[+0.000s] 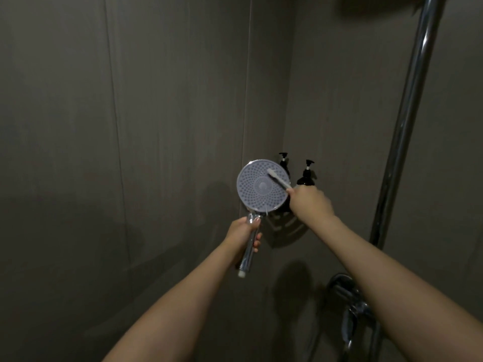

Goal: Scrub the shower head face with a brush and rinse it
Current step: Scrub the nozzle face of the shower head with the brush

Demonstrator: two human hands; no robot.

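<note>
The fingers [257, 237] of the left hand [241, 232] are wrapped tight around the chrome handle [248, 250] of the shower head [262, 186], thumb pressed high near the neck, with the handle's lower end sticking out below the hand. The shower head is held up in front of the corner of the grey tiled wall [156, 100], its round nozzle face turned toward the camera. Across the upper right part of that face lies the pale brush [278, 178], its bristle end touching the nozzles and its handle running down and right into the right hand [311, 202]. That hand is closed around the brush handle; its fingers are turned away from the camera, so only the back of the hand shows. Just behind the shower head and the right hand, two dark pump bottles [305, 176] stand in the corner on a wire shelf [287, 228]. Farther right, a chrome riser pipe [407, 121] runs up the wall, and a chrome mixer valve [350, 296] sits low beside the right forearm.
</note>
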